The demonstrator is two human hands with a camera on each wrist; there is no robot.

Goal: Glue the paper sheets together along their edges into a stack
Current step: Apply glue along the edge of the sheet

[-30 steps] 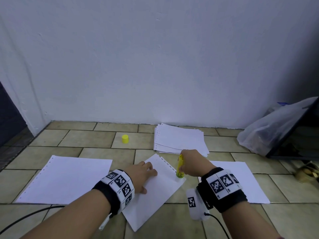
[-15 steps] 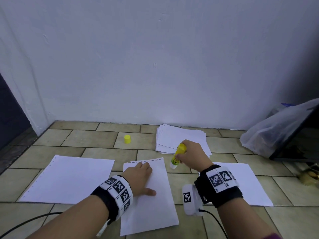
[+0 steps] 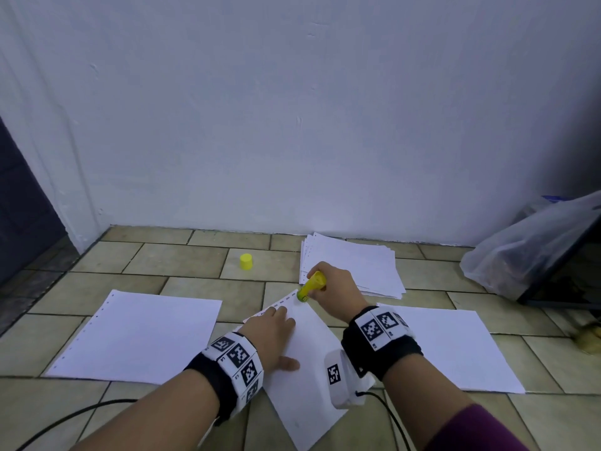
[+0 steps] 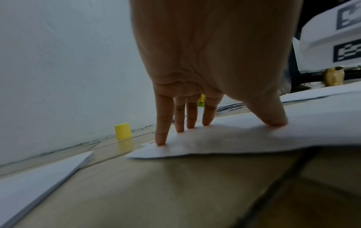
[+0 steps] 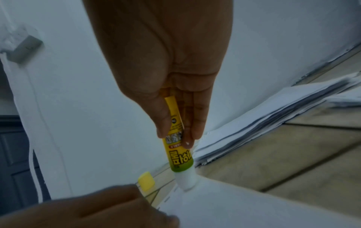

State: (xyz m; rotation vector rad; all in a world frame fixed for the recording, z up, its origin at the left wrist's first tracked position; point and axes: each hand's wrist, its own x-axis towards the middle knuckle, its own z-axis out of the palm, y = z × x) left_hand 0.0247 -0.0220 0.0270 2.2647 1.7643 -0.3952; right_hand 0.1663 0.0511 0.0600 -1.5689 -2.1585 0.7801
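From the head view, our left hand [image 3: 271, 333] lies flat, fingers straight, on the middle sheet [image 3: 309, 385] on the floor. At the right wrist, our right hand [image 5: 166, 69] grips the glue stick [image 5: 178, 155], its tip touching the sheet's perforated edge; the yellow label carries Korean lettering.

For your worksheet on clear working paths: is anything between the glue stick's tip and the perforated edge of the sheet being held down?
Nothing visible. The glue stick, gripped by the right hand, already touches the sheet; the left hand presses beside it.
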